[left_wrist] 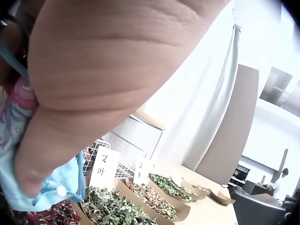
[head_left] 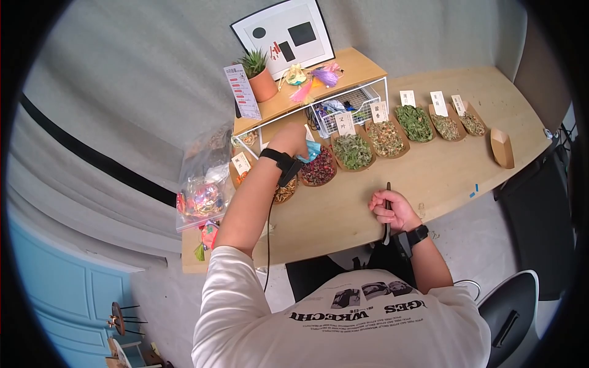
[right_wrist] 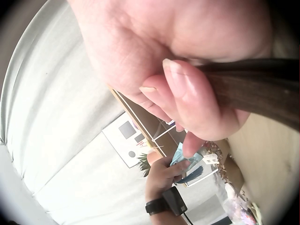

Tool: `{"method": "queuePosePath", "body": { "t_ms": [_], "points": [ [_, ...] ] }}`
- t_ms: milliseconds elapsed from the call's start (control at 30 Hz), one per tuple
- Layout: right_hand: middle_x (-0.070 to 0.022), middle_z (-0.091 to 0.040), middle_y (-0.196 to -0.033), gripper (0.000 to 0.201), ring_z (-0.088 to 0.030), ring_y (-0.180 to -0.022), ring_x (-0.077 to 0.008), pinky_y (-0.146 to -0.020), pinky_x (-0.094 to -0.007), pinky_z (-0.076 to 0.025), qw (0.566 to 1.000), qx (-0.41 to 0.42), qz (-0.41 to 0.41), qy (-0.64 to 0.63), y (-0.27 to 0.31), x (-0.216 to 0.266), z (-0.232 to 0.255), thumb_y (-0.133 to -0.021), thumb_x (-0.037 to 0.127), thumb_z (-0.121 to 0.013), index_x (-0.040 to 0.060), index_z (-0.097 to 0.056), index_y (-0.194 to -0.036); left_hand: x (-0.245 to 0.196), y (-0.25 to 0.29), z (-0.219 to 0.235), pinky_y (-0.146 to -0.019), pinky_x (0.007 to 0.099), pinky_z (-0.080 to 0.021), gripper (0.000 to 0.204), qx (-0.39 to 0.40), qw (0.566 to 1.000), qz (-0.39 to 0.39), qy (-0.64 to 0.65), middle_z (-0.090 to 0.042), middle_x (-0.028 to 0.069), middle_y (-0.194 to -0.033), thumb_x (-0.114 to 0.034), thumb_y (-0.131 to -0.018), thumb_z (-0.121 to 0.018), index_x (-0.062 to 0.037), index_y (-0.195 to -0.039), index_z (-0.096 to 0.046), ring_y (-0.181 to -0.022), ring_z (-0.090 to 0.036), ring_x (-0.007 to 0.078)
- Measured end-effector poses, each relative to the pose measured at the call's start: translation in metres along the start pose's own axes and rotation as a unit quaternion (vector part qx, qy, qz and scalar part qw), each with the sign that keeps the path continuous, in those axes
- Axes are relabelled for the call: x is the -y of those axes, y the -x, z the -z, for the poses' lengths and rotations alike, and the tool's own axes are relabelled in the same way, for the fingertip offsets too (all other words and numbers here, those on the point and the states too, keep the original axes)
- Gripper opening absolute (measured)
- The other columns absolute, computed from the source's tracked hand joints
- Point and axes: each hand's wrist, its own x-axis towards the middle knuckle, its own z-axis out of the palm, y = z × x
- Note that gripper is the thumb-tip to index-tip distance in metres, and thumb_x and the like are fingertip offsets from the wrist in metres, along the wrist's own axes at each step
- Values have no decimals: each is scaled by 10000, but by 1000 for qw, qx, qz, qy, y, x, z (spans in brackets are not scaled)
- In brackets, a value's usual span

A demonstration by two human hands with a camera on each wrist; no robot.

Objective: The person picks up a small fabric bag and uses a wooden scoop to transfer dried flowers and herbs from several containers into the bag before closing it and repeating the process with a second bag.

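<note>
My left hand (head_left: 289,140) reaches to the back of the table and grips a light blue drawstring pouch (head_left: 311,151). In the left wrist view the pouch (left_wrist: 54,185) shows a printed pattern, a blue cord and a white bead, with the thumb pressed on it. It overlaps the paper tray of dark red dried flowers (head_left: 319,172). Near the front edge my right hand (head_left: 397,211) holds a slim dark tool (head_left: 388,233), fingers curled round it. Up close the tool (right_wrist: 262,93) looks like dark brown wood; its kind cannot be told.
Labelled trays of dried herbs, among them grey-green leaves (head_left: 353,152) and green leaves (head_left: 415,122), line the table. An unlabelled paper tray (head_left: 502,149) stands far right. Behind is a shelf (head_left: 362,66) with a potted plant (head_left: 262,84); a plastic bag (head_left: 205,199) lies left.
</note>
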Motion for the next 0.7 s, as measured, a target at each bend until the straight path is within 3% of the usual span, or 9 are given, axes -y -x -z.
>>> {"method": "queuePosePath", "body": {
  "t_ms": [433,533,633,700],
  "points": [
    [-137,-701,-855,240,-307,-389,-55,-356,-214,-266,1000,-2,5,1,1,0,-2,-988,171,-506,20,-635,-852,10,1,-4,-810,415,-550,471,-15,1000,4,20,-712,253,-962,-259,-587,-892,62,-893,-734,-918,-697,380],
    [-137,-701,-858,234,-309,-391,-55,-358,-214,-267,1000,-1,4,-1,1,0,-3,-988,171,-507,23,-633,-858,13,1,-6,-774,407,-555,457,-30,999,-2,29,-715,253,-946,-267,-605,-889,64,-879,-732,-880,-711,355],
    [-139,-703,-863,231,-310,-393,-56,-361,-216,-269,1000,-3,-1,2,0,0,1,-988,173,-505,26,-633,-864,13,7,-2,-706,388,-559,464,5,997,31,71,-714,250,-942,-284,-617,-891,63,-877,-729,-798,-722,318],
    [-138,-705,-865,234,-310,-393,-57,-362,-217,-270,1000,-3,-2,2,0,0,1,-990,175,-503,27,-633,-863,19,10,-7,-627,365,-548,452,-7,992,33,119,-719,200,-886,-251,-645,-889,65,-917,-714,-689,-712,267]
  ]
}}
